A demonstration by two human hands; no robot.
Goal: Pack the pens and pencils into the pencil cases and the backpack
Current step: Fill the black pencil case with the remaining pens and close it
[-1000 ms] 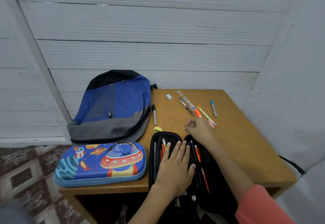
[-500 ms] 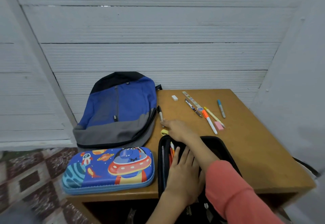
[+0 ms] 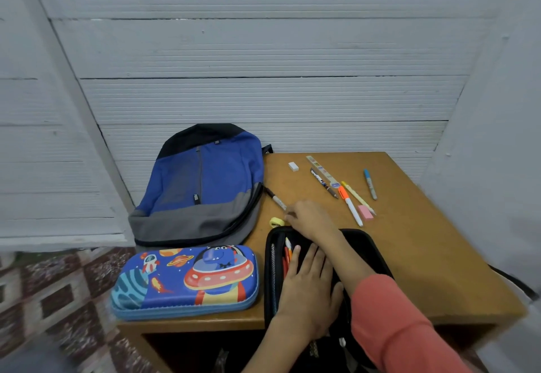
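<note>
**On the tabletop: marker being taken up beside the backpack**

At the rear left, the backpack is lying flat. A marker is lying slantwise just beside its zip edge. The right hand is reaching across the open black case to the marker's near end. Its fingers are curling there, but the knuckles are hiding the contact, so whether they are clamped on the barrel cannot be told.

The left hand is lying flat on the black case, fingers straight and slightly apart, pinning it down. Pens are showing inside, just left of that hand. The blue case is sitting closed at the front left. A sharpener is sitting between the marker and the black case.

Waiting to the right:
- eraser
- ruler
- pen
- highlighter
- pencil
- pink eraser
- blue-capped marker

Risks, as judged:
- The marker, taken by one end, is likely to pivot and slip, then roll under the backpack.
- The black case appears to be overhanging the tabletop at the front, so lifting the left hand could let it tip off.
- The right forearm is crossing the opening and could knock the stowed pens or the sharpener on the way back.
</note>
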